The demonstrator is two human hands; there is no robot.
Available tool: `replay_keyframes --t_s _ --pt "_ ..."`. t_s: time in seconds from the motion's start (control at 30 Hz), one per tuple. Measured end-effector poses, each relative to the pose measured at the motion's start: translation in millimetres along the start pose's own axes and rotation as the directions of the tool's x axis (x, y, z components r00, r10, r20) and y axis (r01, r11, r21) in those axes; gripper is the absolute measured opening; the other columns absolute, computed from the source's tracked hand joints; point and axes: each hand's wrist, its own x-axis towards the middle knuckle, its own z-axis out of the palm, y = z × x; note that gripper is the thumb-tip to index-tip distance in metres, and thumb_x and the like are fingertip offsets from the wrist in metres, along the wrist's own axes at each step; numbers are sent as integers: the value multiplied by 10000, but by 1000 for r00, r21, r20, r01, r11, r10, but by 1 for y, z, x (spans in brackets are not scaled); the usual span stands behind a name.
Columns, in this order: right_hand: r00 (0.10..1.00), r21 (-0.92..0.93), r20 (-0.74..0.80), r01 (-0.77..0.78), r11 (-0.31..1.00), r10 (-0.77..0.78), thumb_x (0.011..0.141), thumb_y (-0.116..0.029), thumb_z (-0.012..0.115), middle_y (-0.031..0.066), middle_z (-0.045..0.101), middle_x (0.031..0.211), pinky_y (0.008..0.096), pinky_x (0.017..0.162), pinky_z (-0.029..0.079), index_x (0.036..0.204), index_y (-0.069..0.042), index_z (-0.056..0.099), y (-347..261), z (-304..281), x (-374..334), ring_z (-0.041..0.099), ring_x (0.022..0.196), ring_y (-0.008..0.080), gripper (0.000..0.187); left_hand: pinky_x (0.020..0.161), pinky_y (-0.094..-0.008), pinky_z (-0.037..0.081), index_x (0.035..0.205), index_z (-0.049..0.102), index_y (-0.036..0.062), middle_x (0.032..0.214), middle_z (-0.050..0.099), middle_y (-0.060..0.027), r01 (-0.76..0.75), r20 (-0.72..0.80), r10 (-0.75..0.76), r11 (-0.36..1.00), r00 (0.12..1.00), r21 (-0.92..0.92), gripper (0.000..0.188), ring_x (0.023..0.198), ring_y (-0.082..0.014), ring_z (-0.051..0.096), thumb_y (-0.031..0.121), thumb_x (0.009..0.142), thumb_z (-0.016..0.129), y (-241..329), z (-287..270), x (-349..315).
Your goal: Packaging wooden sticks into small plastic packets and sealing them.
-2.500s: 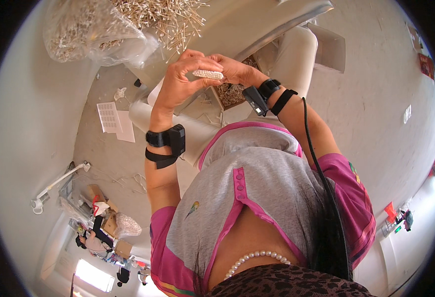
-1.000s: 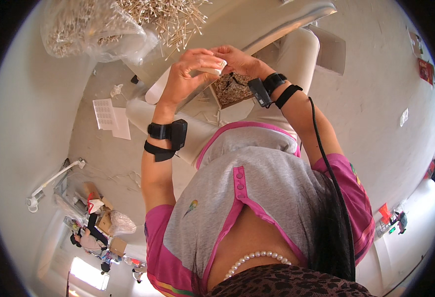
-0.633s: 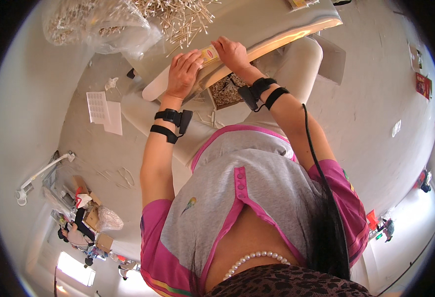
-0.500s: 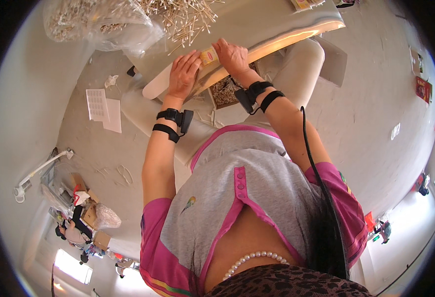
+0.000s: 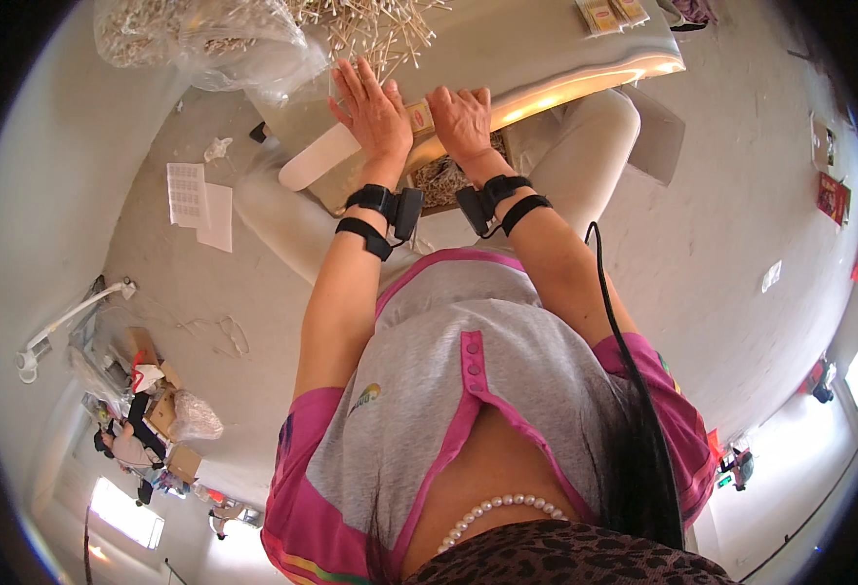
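A small yellow packet [image 5: 419, 118] lies near the front edge of the table, between my two hands. My right hand [image 5: 462, 124] is closed at the packet's right end, its fingers curled and thumb side against it. To the left of the packet, my left hand [image 5: 378, 119] is open, fingers stretched out and spread toward a heap of loose cotton swabs [image 5: 375, 34]. What lies under the left palm is hidden.
A clear plastic bag [image 5: 239, 39] full of swabs sits at the far left of the table. Further yellow-and-white packets [image 5: 601, 17] lie at the far right. Below the table edge, a box [image 5: 440, 185] of swabs stands between my legs. Paper sheets [image 5: 188, 195] lie on the floor.
My left hand has let go of the packet's left end, opened and spread its fingers. It has moved slightly right and forward. The right hand stays at the packet.
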Motion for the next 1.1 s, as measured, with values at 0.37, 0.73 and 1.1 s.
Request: replay_keyframes --t_s 0.37,0.73,1.1 --pt "999 9 -6 52 999 -52 928 -198 670 19 620 738 402 799 398 845 -133 590 4 -4 -2 596 726 228 132 1243 -605 43 1638 240 155 1718 147 -143 -43 113 37 998 993 51 678 1584 -328 131 400 1038 441 1 22 -6" --pt "998 52 -33 45 998 -44 867 -166 664 32 615 751 408 831 396 826 -126 578 6 -3 -1 599 771 236 103 1230 -620 59 1623 293 172 1706 175 -171 -62 126 54 996 991 58 640 1573 -353 155 403 1038 409 3 19 0" --pt "994 82 -86 82 993 -75 823 -143 654 32 636 749 421 822 388 843 -132 574 10 1 0 619 780 240 83 1233 -621 51 1636 253 184 1719 124 -156 -89 132 75 991 988 102 672 1585 -336 116 400 1031 447 17 23 5"
